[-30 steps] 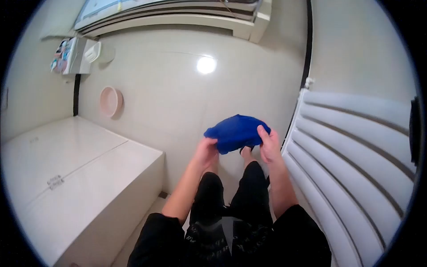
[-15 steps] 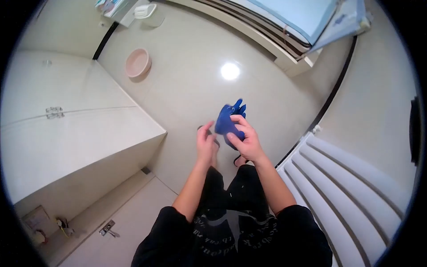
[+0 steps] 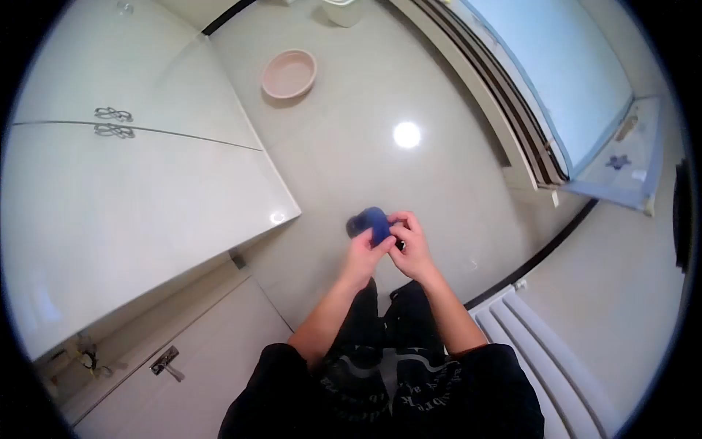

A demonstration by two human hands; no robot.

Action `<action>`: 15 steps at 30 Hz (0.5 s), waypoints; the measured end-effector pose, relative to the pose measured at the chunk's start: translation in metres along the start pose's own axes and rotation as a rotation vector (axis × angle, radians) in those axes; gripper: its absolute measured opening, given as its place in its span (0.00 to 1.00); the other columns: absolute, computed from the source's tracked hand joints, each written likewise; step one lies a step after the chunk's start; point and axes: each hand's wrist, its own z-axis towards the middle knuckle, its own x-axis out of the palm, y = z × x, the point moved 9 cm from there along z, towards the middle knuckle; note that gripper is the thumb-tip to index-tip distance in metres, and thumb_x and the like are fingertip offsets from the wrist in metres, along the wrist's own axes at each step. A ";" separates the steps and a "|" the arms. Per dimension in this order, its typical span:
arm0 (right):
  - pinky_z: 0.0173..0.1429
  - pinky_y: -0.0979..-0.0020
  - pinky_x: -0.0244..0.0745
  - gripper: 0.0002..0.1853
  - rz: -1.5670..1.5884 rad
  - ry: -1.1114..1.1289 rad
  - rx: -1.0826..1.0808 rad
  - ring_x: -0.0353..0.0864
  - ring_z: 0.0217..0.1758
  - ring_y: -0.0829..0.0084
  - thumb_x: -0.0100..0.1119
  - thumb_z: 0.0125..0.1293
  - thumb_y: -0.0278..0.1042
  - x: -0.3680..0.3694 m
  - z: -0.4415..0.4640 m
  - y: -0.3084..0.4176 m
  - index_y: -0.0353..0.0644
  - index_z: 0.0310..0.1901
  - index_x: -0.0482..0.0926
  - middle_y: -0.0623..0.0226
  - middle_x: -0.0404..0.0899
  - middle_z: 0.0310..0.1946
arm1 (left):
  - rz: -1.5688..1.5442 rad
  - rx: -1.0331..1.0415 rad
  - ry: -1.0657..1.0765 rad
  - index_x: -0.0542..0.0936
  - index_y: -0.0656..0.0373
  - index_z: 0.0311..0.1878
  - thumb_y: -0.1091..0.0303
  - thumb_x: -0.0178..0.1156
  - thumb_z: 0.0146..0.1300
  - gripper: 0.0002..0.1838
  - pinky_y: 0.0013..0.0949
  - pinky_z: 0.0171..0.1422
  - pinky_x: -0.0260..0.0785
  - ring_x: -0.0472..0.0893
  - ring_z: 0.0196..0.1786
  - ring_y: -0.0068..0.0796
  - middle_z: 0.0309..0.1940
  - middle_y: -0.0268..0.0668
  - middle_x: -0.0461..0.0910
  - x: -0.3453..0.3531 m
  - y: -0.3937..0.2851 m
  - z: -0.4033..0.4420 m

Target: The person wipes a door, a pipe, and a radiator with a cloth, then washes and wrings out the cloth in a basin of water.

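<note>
A bundled blue glove, possibly a pair, is held in front of my body above the floor. My left hand grips its near-left side with thumb and fingers closed. On the other side, my right hand pinches its right edge, the fingers curled and close to my left thumb. The part of the glove inside my hands is hidden, and its left end is blurred.
A pink basin rests on the pale floor. White cabinet doors stand at left, above a door handle. At right are a white radiator and a low frame with blue-edged sheeting.
My left hand, apart from the glove before, now grips it. The glove has come lower in view and looks more bunched up. The view has shifted, with the basin now nearer the top centre.
</note>
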 end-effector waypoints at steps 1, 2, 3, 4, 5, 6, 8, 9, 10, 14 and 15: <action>0.56 0.62 0.78 0.10 -0.036 -0.006 -0.044 0.80 0.55 0.55 0.64 0.57 0.19 0.010 0.018 0.006 0.34 0.41 0.80 0.56 0.74 0.54 | 0.027 0.008 -0.025 0.81 0.63 0.56 0.70 0.67 0.69 0.15 0.30 0.62 0.72 0.79 0.55 0.21 0.51 0.32 0.82 -0.012 -0.012 0.008; 0.55 0.62 0.78 0.10 -0.072 -0.016 -0.085 0.80 0.54 0.55 0.65 0.57 0.19 0.018 0.031 0.008 0.34 0.41 0.80 0.56 0.75 0.54 | 0.051 0.031 -0.064 0.82 0.62 0.55 0.70 0.69 0.67 0.15 0.29 0.57 0.74 0.81 0.50 0.21 0.46 0.31 0.84 -0.027 -0.019 0.015; 0.54 0.62 0.79 0.10 -0.107 -0.028 -0.127 0.81 0.53 0.54 0.65 0.57 0.20 0.027 0.046 0.014 0.34 0.41 0.80 0.56 0.75 0.53 | 0.096 0.016 -0.092 0.83 0.63 0.53 0.71 0.69 0.67 0.14 0.28 0.56 0.74 0.81 0.48 0.20 0.45 0.31 0.84 -0.040 -0.033 0.021; 0.54 0.62 0.79 0.10 -0.100 -0.028 -0.094 0.81 0.53 0.54 0.65 0.58 0.20 0.036 0.058 0.013 0.35 0.42 0.80 0.56 0.76 0.52 | 0.140 -0.002 -0.117 0.84 0.64 0.52 0.71 0.68 0.68 0.12 0.27 0.54 0.74 0.81 0.46 0.19 0.44 0.30 0.85 -0.051 -0.045 0.026; 0.54 0.62 0.79 0.10 -0.097 -0.027 -0.061 0.82 0.52 0.54 0.65 0.58 0.20 0.043 0.071 0.013 0.35 0.42 0.80 0.56 0.77 0.51 | 0.181 -0.022 -0.141 0.84 0.65 0.51 0.72 0.68 0.68 0.11 0.26 0.53 0.75 0.81 0.44 0.19 0.43 0.30 0.85 -0.061 -0.056 0.031; 0.54 0.62 0.79 0.10 -0.095 -0.018 -0.028 0.82 0.52 0.54 0.65 0.58 0.20 0.058 0.093 0.018 0.35 0.42 0.80 0.56 0.78 0.50 | 0.206 0.005 -0.179 0.85 0.66 0.49 0.71 0.68 0.68 0.10 0.25 0.50 0.74 0.81 0.42 0.18 0.40 0.30 0.85 -0.079 -0.078 0.040; 0.54 0.62 0.79 0.08 -0.070 -0.018 0.007 0.83 0.52 0.55 0.63 0.61 0.21 0.073 0.119 0.028 0.35 0.43 0.80 0.56 0.80 0.49 | 0.262 0.058 -0.247 0.86 0.67 0.45 0.68 0.68 0.69 0.10 0.24 0.44 0.73 0.80 0.37 0.17 0.34 0.29 0.85 -0.098 -0.107 0.051; 0.55 0.63 0.79 0.08 -0.058 -0.018 0.025 0.83 0.52 0.55 0.62 0.62 0.22 0.079 0.133 0.032 0.35 0.43 0.81 0.55 0.81 0.48 | 0.293 0.073 -0.283 0.86 0.67 0.43 0.67 0.68 0.69 0.11 0.24 0.42 0.71 0.78 0.35 0.16 0.32 0.28 0.84 -0.107 -0.121 0.056; 0.53 0.62 0.79 0.07 -0.036 -0.001 0.041 0.84 0.50 0.54 0.61 0.64 0.23 0.091 0.151 0.032 0.36 0.44 0.80 0.54 0.82 0.46 | 0.323 0.087 -0.325 0.87 0.67 0.42 0.65 0.68 0.70 0.12 0.24 0.39 0.69 0.76 0.33 0.15 0.29 0.27 0.83 -0.121 -0.139 0.062; 0.41 0.63 0.77 0.06 -0.202 0.048 0.040 0.84 0.37 0.57 0.59 0.69 0.23 0.115 0.210 0.053 0.38 0.47 0.79 0.54 0.82 0.35 | 0.460 0.128 -0.466 0.86 0.67 0.38 0.60 0.68 0.71 0.16 0.24 0.31 0.60 0.68 0.28 0.14 0.22 0.24 0.76 -0.146 -0.204 0.083; 0.37 0.65 0.76 0.06 -0.308 0.060 0.022 0.83 0.32 0.59 0.59 0.70 0.22 0.118 0.226 0.062 0.38 0.47 0.78 0.55 0.81 0.31 | 0.482 0.166 -0.484 0.86 0.67 0.38 0.60 0.68 0.71 0.16 0.25 0.31 0.59 0.67 0.28 0.14 0.22 0.24 0.75 -0.154 -0.213 0.093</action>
